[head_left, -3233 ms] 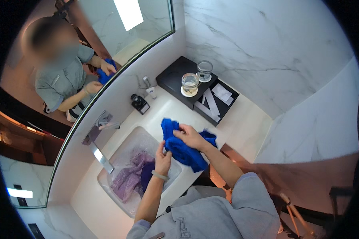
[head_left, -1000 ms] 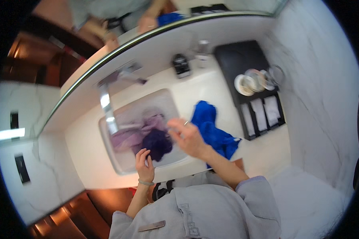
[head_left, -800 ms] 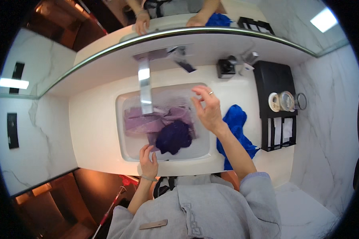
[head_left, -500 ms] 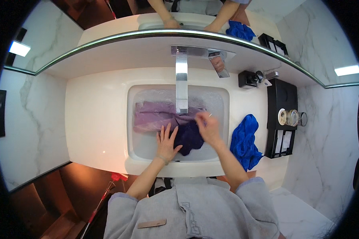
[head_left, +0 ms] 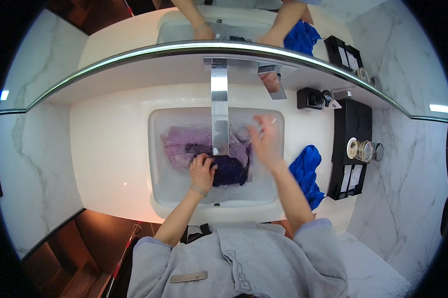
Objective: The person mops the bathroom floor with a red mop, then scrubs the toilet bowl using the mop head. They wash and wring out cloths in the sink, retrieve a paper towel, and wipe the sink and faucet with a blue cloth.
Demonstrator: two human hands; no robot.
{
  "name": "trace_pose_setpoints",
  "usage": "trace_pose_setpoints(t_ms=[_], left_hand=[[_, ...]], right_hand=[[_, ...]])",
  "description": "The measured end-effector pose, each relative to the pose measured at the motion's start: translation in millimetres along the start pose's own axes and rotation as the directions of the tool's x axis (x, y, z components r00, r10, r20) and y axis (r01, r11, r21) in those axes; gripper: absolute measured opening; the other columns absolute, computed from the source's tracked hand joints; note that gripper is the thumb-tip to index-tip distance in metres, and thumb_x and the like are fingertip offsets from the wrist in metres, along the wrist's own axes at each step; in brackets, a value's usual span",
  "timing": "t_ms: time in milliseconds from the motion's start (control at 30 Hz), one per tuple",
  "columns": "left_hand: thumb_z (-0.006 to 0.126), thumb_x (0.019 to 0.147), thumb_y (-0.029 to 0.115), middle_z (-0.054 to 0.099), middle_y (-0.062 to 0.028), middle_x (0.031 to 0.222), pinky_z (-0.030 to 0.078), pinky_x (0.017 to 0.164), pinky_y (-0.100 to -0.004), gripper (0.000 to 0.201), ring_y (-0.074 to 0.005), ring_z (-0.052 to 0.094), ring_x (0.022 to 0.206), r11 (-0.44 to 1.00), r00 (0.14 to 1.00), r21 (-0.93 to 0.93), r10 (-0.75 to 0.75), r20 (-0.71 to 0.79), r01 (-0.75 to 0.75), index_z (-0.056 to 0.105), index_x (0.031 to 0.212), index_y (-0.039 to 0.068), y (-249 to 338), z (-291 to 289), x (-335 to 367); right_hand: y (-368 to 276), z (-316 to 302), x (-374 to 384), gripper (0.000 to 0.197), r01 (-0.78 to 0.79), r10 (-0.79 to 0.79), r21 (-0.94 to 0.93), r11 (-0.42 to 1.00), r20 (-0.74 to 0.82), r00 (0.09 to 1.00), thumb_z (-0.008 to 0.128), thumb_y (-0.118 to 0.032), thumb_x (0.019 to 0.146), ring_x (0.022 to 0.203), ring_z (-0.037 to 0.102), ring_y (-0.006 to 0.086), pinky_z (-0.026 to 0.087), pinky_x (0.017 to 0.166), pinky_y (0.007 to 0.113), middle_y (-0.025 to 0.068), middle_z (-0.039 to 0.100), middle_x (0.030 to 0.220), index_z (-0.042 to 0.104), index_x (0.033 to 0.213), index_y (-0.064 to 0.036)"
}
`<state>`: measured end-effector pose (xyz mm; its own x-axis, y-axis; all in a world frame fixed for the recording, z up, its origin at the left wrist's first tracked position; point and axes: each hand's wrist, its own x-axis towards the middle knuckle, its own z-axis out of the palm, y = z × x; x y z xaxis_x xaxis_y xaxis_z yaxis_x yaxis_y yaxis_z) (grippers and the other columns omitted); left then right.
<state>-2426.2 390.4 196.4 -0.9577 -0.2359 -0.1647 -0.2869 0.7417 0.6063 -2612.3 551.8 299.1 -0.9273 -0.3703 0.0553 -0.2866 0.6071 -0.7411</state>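
A wet purple cloth [head_left: 229, 171] lies bunched in the white sink [head_left: 152, 149], its dark part toward me. Its paler mauve part [head_left: 176, 141] spreads through the water on the left, beneath the square chrome faucet [head_left: 220, 107]. At the left edge of the dark part, my left hand [head_left: 202, 172] has its fingers bent round the fabric. My right hand [head_left: 267, 144] is over the right side of the sink, apart from the cloth; its fingers are spread and slightly blurred, with nothing in them.
On the counter's right lies a crumpled blue cloth [head_left: 307, 176]. Behind it stand a black soap dispenser [head_left: 310, 99] and a black tray [head_left: 349, 180] with white cards. Glass jars [head_left: 366, 151] rest beside a black box [head_left: 353, 116]. A chrome tap lever [head_left: 271, 82] juts from the wall.
My right hand has let go of the cloth and lifted away to the right. My left hand's fingers, flat before, are now bent on the cloth, whose dark part is more bunched.
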Motion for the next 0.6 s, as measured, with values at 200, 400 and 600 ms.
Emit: trace_pose_setpoints(t_ms=[200,400,600], left_hand=[[0.069,0.077,0.010,0.060,-0.0110,0.092,0.047,0.075,-0.0403,0.022,-0.0340,0.058,0.083,0.996,0.998,-0.090,0.009,0.069,-0.003,0.062,0.098,0.007,-8.8,0.3,2.7],[0.062,0.090,0.017,0.062,-0.0036,0.077,0.048,0.070,-0.0311,0.016,-0.0193,0.059,0.071,0.628,0.978,-0.752,-0.169,0.122,0.202,0.062,0.093,0.002,-31.5,-3.3,23.8],[0.058,0.095,0.022,0.066,-0.0044,0.093,0.046,0.081,-0.0252,0.025,-0.0112,0.058,0.086,0.665,0.923,-0.696,-0.384,-0.005,0.273,0.063,0.108,0.001,-22.8,7.8,9.6]], right_hand=[[5.9,-29.7,69.5,0.028,0.156,-0.148,0.025,0.988,-0.201,0.968,0.067,-0.006,0.079,0.088,0.058,0.0309,0.047,0.070,0.038,0.0162,0.058,0.099,0.055,0.103,-0.0007],[13.7,32.8,-56.5,0.035,-0.125,0.072,0.134,0.983,0.349,0.934,0.069,-0.017,0.082,0.093,0.060,0.0303,0.048,0.076,0.039,0.0168,0.059,0.104,0.055,0.111,-0.0039],[49.1,104.1,-112.0,0.035,-0.006,0.073,-0.188,0.982,0.352,0.933,0.064,-0.022,0.086,0.103,0.055,0.0396,0.045,0.087,0.045,0.0189,0.059,0.109,0.056,0.116,-0.0063]])
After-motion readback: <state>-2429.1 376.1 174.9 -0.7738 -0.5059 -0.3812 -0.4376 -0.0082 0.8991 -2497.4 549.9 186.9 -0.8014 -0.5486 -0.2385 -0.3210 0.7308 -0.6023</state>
